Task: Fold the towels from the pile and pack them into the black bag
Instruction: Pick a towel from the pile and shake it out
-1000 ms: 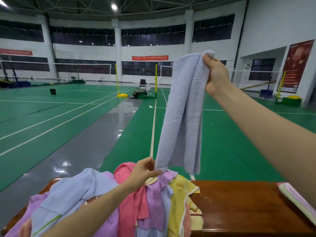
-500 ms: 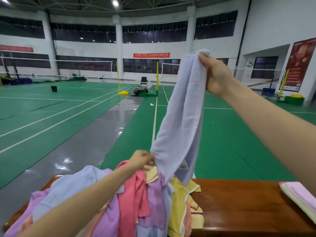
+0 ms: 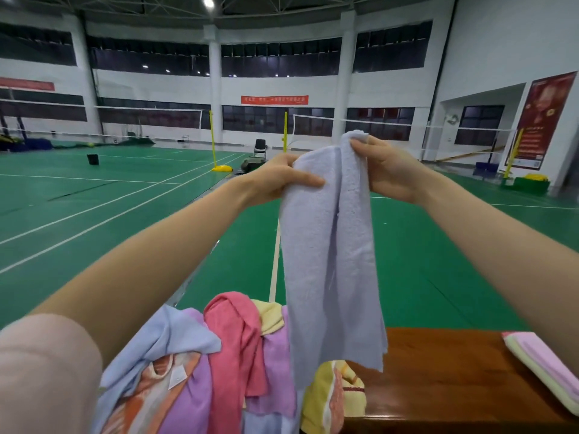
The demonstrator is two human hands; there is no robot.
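A pale lavender-blue towel [image 3: 329,261] hangs lengthwise in the air over the table. My left hand [image 3: 282,180] grips its upper left edge and my right hand [image 3: 385,170] pinches its top right corner, both at chest height and close together. Below lies the pile of towels [image 3: 219,364]: pink, purple, light blue, yellow and an orange-patterned one, heaped on the left part of the brown wooden table [image 3: 445,380]. The hanging towel's lower end covers part of the pile. No black bag is in view.
A folded stack of pink and pale green towels [image 3: 545,368] lies at the table's right edge. Beyond the table stretches a green badminton court with white lines, yellow net posts [image 3: 213,139] and a chair [image 3: 259,147] far off.
My left hand rose from the pile and took hold of the towel's top edge beside my right hand. My right hand came down and inward with the towel.
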